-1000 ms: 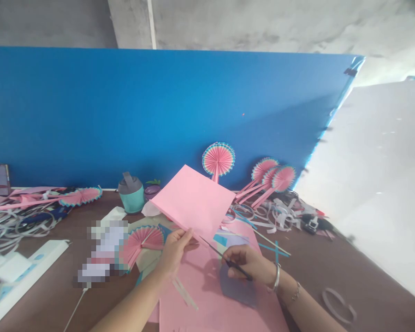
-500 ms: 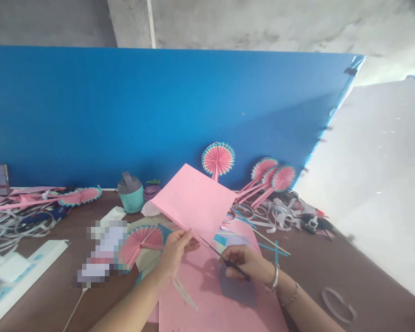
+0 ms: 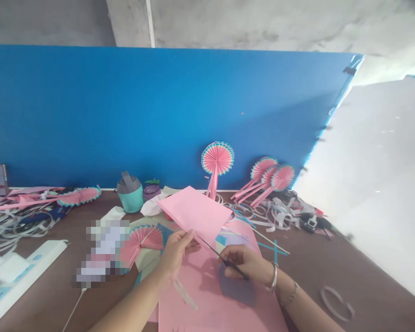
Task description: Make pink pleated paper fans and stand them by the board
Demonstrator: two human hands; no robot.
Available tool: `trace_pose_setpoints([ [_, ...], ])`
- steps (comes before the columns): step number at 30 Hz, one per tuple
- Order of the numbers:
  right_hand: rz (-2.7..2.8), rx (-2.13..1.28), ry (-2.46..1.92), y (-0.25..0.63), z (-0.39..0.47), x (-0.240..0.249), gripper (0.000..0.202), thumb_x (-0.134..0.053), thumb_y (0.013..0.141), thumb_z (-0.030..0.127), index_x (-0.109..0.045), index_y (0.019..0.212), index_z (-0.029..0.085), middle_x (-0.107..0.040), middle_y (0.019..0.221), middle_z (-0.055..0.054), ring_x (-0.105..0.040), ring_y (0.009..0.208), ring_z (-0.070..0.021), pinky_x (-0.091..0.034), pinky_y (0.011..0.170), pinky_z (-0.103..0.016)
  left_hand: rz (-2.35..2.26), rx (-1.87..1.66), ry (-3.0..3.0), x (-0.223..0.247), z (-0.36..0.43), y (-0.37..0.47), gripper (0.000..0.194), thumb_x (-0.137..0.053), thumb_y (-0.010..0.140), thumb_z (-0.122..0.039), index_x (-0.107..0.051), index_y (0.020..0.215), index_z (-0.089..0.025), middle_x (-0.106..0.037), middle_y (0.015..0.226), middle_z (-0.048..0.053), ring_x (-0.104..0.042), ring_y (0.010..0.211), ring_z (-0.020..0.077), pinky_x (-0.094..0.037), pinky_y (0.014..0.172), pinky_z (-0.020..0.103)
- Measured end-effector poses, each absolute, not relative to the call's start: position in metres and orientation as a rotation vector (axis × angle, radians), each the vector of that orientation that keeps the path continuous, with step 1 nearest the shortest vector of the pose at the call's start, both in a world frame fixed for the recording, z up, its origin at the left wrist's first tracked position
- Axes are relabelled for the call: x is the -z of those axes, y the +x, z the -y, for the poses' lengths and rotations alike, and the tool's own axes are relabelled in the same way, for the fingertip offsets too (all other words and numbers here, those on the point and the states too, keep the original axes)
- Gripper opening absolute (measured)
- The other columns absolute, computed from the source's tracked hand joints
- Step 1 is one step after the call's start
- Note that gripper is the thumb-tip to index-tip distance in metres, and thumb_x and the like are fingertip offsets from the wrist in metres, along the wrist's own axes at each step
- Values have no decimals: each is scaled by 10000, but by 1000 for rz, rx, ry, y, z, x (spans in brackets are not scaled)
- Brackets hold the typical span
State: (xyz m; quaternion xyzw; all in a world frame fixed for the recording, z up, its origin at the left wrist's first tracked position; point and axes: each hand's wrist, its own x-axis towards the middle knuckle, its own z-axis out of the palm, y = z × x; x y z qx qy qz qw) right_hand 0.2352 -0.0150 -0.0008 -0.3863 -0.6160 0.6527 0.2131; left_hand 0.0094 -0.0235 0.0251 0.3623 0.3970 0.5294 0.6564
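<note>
A folded sheet of pink paper (image 3: pixel 197 210) is held up over the table, its near edge pinched between the thumb and fingers of my left hand (image 3: pixel 180 249). My right hand (image 3: pixel 242 262) is closed around a slim knife with a dark handle (image 3: pixel 238 269). Its thin blade points up and left, lying along the paper's near edge close to my left fingertips. Beneath both hands, a larger pink sheet (image 3: pixel 193 295) covers the table, with a grey-blue translucent piece (image 3: pixel 238 288) on it below my right hand.
A pink folding fan (image 3: pixel 147 242) lies left of my left hand. Another fan (image 3: pixel 217 158) stands against the blue partition (image 3: pixel 159 115), with several more fans (image 3: pixel 281 179) to its right. A teal cup (image 3: pixel 130 196), a power strip (image 3: pixel 24 276) and curled white strips (image 3: pixel 276 214) surround the work.
The pink sheet's raised far part has dropped lower and tilted flatter, uncovering more of the standing fan's handle. Both hands and the knife stay nearly in place.
</note>
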Motion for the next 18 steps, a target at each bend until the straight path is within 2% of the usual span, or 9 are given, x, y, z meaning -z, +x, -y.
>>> trace_pose_setpoints([
  [18,1741,-1760,-1092,236,15,2,457,-822,562,457,-599,829,159,-446,472,106,-377,345,-30,-289,337,-160,-875,-1188,779,-22,23,11,376,-799,610,-454,-676,755,-131,-725,784,77,-681,756,193,-526,705,288],
])
